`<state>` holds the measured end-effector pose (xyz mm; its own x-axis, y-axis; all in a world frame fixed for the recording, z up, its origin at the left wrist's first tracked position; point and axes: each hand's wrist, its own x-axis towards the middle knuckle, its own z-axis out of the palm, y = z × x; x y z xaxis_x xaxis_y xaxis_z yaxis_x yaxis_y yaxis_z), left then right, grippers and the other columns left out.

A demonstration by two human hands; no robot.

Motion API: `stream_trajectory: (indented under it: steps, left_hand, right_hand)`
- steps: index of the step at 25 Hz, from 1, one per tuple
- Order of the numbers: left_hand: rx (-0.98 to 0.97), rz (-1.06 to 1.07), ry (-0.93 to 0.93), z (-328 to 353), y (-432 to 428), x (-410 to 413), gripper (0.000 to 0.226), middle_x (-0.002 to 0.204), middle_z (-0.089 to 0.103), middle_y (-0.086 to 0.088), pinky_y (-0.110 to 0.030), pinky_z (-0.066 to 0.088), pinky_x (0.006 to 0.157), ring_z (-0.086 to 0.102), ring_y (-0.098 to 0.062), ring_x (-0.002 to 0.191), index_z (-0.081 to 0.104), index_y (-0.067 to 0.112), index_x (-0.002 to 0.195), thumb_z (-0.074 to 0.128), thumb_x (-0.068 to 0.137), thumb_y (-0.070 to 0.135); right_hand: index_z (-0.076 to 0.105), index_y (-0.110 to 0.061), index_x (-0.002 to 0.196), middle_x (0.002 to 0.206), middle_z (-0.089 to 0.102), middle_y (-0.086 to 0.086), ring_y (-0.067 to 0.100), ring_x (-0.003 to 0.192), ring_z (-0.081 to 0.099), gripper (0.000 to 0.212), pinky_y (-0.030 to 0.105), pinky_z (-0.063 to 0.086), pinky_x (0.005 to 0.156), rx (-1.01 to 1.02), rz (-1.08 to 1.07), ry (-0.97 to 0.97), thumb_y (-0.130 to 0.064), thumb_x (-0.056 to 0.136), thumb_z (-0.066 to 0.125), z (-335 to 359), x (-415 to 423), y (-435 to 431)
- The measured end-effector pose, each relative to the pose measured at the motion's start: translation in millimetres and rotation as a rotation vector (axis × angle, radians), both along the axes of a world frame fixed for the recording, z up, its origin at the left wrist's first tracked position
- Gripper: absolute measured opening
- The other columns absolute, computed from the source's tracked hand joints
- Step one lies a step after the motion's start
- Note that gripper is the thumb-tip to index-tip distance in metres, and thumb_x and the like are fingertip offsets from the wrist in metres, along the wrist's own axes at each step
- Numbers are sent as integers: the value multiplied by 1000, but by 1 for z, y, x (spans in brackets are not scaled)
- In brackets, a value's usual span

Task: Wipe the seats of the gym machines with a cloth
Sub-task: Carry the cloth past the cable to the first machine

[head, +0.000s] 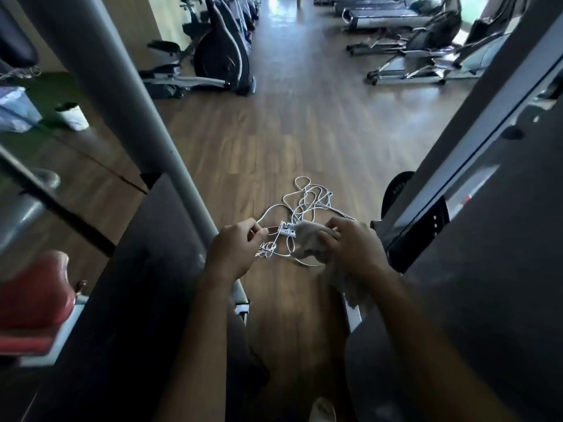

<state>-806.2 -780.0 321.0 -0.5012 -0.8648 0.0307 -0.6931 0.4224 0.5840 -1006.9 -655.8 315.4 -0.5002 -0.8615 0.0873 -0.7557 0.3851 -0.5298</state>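
Note:
My left hand (234, 251) pinches a strand of a tangled white cable (304, 202) that hangs between both hands above the wooden floor. A small white box (288, 230) sits on the cable between my hands. My right hand (353, 245) grips a beige-grey cloth (307, 239), which bunches at the fingers and trails down under the wrist; the cable also runs to this hand. A red padded seat (33, 300) of a gym machine shows at the lower left edge.
A grey slanted post (122, 95) of a machine frame rises on the left and a dark machine panel (487, 239) stands on the right, with a floor gap between them. Elliptical trainers (219, 53) and treadmills (377, 10) line the far room. A white bucket (73, 115) stands at left.

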Motion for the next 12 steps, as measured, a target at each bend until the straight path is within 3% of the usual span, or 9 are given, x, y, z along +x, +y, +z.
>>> stream_trajectory:
  steps: [5, 12]
  left_hand:
    - [4, 50, 59, -3, -93, -54, 26, 70, 67, 8, -38, 53, 74, 64, -22, 77, 63, 21, 81, 59, 95, 43]
    - [35, 95, 95, -19, -210, -112, 24, 68, 67, 10, -36, 54, 68, 63, -13, 68, 62, 24, 78, 60, 93, 43]
  right_hand:
    - [70, -24, 94, 86, 72, 3, 27, 85, 64, 17, 36, 47, 69, -21, -23, -92, -40, 88, 66, -5, -62, -87]
    - [69, -24, 94, 86, 71, 5, 32, 83, 64, 21, 37, 49, 67, 47, 27, -15, -44, 89, 64, -6, -129, -215]
